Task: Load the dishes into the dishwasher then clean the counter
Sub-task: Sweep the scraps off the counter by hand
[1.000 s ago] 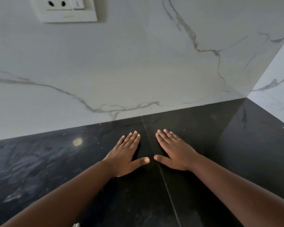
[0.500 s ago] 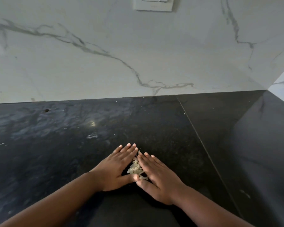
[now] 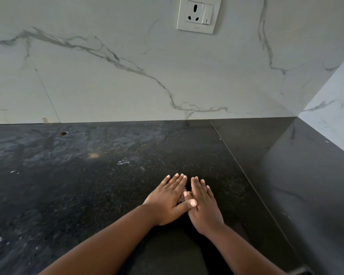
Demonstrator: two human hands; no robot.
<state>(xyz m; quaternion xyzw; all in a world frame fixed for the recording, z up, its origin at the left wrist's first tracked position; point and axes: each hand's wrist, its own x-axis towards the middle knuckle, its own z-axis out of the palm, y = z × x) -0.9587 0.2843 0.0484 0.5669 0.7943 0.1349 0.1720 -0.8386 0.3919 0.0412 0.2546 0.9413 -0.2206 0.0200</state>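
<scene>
I see my left grip [image 3: 168, 199] and right grip [image 3: 204, 203] spread flat on the desk [image 3: 87, 195], side by side, pale crumbs [image 3: 184, 195] showing between them.

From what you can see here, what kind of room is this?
Most likely a kitchen. A polished black stone counter meets a white marble-look backsplash carrying a wall socket, and both hands, left hand and right hand, gather food scraps on it.

counter [image 3: 72, 195]: black speckled stone | pale crumbs [image 3: 182, 198] (between hands)
</scene>
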